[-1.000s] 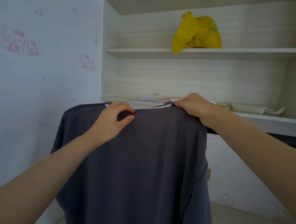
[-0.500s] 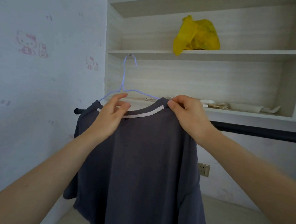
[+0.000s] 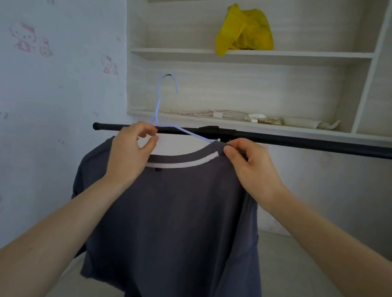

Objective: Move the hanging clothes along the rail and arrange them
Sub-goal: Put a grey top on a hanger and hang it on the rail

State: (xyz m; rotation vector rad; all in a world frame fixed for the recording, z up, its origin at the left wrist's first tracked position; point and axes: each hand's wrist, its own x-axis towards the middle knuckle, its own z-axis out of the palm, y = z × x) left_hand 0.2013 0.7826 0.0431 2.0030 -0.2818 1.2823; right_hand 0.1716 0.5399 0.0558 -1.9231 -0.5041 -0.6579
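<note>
Your left hand (image 3: 131, 150) is curled at the left side of the collar of the grey T-shirt (image 3: 178, 221), thumb and forefinger pinched together where the pale blue wire hanger (image 3: 159, 101) meets the neckline; whether the pinch takes the wire, the cloth or both you cannot tell from here. Your right hand (image 3: 251, 169) grips the right end of the collar, fingers bent and closed on the fabric beside the white neck trim. The shirt hangs on the hanger in front of the black rail (image 3: 310, 143), near its left end, with the hook standing above the rail and not over it. A small dark tag sits under the neckband, its writing too small to read. On the shelf (image 3: 295, 55) above lies a yellow plastic bag (image 3: 245, 31), with no legible print.
</note>
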